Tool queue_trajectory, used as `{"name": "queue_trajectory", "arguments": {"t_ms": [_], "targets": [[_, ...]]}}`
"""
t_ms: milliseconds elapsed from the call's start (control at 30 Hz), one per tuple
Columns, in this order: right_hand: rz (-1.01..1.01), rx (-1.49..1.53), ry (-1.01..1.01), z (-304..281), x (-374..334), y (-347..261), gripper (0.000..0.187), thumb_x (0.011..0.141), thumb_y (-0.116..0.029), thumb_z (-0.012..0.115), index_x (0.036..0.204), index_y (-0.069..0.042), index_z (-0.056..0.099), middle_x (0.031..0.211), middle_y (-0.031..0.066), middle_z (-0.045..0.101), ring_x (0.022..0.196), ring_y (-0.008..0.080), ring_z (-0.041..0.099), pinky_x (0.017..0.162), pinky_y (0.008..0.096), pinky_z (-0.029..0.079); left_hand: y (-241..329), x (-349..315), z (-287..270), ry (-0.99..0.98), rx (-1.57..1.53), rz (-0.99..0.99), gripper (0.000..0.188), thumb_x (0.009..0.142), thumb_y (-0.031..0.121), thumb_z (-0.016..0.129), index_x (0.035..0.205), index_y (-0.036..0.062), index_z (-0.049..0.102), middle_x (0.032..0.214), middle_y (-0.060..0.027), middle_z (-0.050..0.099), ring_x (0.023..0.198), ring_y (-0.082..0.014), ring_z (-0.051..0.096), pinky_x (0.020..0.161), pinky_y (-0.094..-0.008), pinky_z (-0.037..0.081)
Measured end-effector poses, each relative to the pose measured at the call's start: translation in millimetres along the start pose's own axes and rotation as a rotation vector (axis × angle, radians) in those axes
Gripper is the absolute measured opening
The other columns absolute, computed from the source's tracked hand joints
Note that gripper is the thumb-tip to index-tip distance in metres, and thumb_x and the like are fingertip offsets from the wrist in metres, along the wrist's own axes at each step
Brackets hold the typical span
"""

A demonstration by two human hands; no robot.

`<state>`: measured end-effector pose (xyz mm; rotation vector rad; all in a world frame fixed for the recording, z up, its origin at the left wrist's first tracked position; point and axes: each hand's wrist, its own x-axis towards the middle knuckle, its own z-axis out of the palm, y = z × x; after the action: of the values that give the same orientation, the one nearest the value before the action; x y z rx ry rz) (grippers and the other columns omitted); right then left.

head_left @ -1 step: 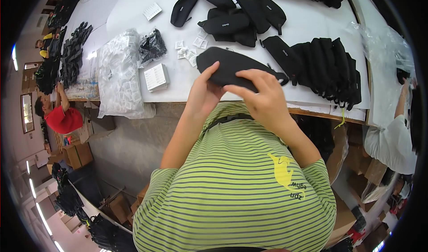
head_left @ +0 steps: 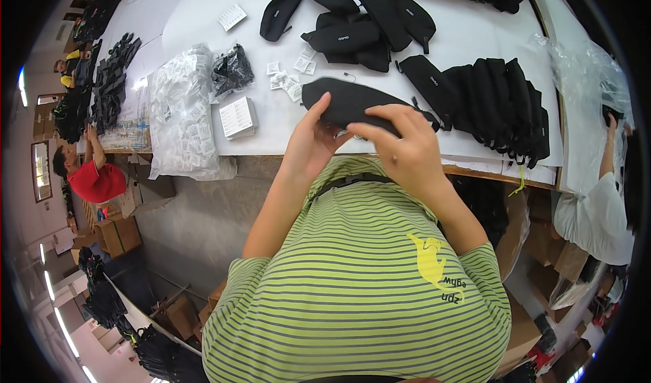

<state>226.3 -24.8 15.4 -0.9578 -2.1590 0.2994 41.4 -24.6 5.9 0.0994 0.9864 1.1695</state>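
A long black soft pouch (head_left: 363, 99) is held just above the near edge of the white table, lying slantwise across both hands. My left hand (head_left: 312, 139) grips its left end, thumb on top and the other fingers mostly hidden underneath. Bent over the pouch's near edge are the fingers of my right hand (head_left: 410, 149), closed on it. A small cord end shows by the pouch's right tip. Just beyond it lie small white tags (head_left: 288, 85), and farther back is a loose heap of similar black pouches (head_left: 349, 36).
To the right, several black pouches (head_left: 498, 105) stand in a row. On the left are a large clear bag of white tags (head_left: 180, 105), a small bag of black pieces (head_left: 232, 70) and a stack of white cards (head_left: 237, 117). Other people work at both sides.
The pouch has dipped slightly toward me and its face is tilted flatter. My right hand has shifted a little to the right along its near edge. My left hand keeps its grip.
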Motion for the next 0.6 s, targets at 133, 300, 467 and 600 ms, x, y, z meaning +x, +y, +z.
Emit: {"name": "queue_trajectory", "arguments": {"t_ms": [133, 300, 467, 600], "targets": [[0.348, 0.443, 0.062, -14.5, 6.5, 5.5, 0.029, 0.076, -0.001, 0.062, 0.102, -0.013, 0.068, 0.091, 0.0089, 0.062, 0.082, 0.0242, 0.062, 0.073, 0.0315, 0.049, -1.4, 5.9, -28.1, -0.044, 0.184, 0.076, 0.042, 0.088, 0.025, 0.063, 0.123, 0.0067, 0.050, 0.120, -0.0069, 0.054, 0.109, -0.0239, 0.052, 0.086, -0.0380, 0.047], [0.781, 1.146, -0.160, -21.8, -10.9, 28.9, 0.027, 0.087, -0.007, 0.058, 0.113, -0.005, 0.061, 0.104, 0.0023, 0.062, 0.096, 0.0098, 0.057, 0.084, 0.0236, 0.046, 22.5, -9.1, -23.1, -0.309, 0.988, 0.509, 0.053, 0.078, 0.013, 0.072, 0.126, 0.0063, 0.052, 0.121, -0.0061, 0.053, 0.107, -0.0177, 0.052, 0.091, -0.0304, 0.043], [0.596, 0.642, -0.266, -26.8, -25.4, 21.5, 0.043, 0.079, -0.017, 0.071, 0.120, -0.008, 0.059, 0.110, 0.0055, 0.062, 0.099, 0.0159, 0.058, 0.083, 0.0260, 0.047, 25.8, -8.7, -25.1, -0.398, 1.029, 0.352, 0.035, 0.081, 0.008, 0.067, 0.115, 0.0030, 0.062, 0.105, -0.0047, 0.062, 0.102, -0.0138, 0.055, 0.091, -0.0267, 0.041], [0.576, 0.552, -0.279, -33.2, -38.9, 25.3, 0.041, 0.080, -0.016, 0.070, 0.119, -0.007, 0.062, 0.112, 0.0112, 0.065, 0.097, 0.0208, 0.063, 0.077, 0.0298, 0.051, 17.4, -5.7, -26.8, -0.409, 1.010, 0.319, 0.030, 0.083, 0.008, 0.063, 0.112, 0.0026, 0.063, 0.103, -0.0042, 0.061, 0.099, -0.0139, 0.055, 0.089, -0.0262, 0.041]]}}
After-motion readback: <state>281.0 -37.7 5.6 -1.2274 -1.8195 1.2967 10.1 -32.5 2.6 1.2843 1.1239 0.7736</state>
